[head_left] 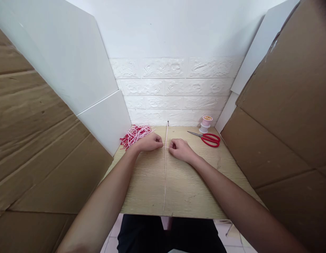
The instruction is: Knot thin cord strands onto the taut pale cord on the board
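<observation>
A pale cord (165,179) runs down the middle of the wooden board, from a small dark hook (168,122) at the back to near the front edge. Its upper stretch looks thicker and braided, white and pinkish. On the cord's left side my left hand (152,141) is closed, thumb and fingertips pinched together. My right hand (180,149) mirrors it on the right, also pinching. A thin pale strand seems to cross the cord between both sets of fingertips. The ends inside the fingers are hidden.
Behind my left hand lies a tangled heap of red and white cords (136,135). Red-handled scissors (210,139) rest at the right, their blades pointing left. Thread spools (205,124) stand stacked behind them. Cardboard walls (284,140) flank the wooden board (194,189).
</observation>
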A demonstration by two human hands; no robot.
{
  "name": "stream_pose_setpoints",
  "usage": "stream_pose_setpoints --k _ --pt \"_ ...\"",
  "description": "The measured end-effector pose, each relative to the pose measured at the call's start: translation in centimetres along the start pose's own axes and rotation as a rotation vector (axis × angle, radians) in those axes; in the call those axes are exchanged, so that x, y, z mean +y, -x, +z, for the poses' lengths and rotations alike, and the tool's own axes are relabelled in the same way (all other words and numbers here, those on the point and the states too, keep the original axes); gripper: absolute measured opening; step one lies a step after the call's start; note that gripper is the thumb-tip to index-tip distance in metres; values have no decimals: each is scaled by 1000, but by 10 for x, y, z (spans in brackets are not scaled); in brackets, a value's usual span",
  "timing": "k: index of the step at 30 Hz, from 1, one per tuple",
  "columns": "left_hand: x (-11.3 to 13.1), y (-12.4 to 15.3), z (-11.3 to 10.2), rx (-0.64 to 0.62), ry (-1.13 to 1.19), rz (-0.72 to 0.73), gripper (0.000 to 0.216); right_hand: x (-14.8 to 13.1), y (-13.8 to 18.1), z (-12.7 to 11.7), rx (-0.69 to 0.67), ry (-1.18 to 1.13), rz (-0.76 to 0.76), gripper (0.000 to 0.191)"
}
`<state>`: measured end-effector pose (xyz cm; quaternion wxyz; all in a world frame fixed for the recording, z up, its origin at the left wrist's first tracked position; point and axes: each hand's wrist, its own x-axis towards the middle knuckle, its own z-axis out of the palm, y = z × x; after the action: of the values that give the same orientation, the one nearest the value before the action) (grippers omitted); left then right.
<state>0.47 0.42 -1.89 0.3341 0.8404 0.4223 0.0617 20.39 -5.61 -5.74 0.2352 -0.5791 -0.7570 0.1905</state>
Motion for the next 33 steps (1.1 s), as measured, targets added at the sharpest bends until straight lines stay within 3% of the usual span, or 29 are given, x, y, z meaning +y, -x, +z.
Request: stream_pose_setpoints --k 9,33 --pt "-5 -2 2 -25 -27 -8 22 3 -2 1 11 138 -110 19" --pt "0 0 1 -57 -5 -32 19 2 -4 7 83 137 -17 20"
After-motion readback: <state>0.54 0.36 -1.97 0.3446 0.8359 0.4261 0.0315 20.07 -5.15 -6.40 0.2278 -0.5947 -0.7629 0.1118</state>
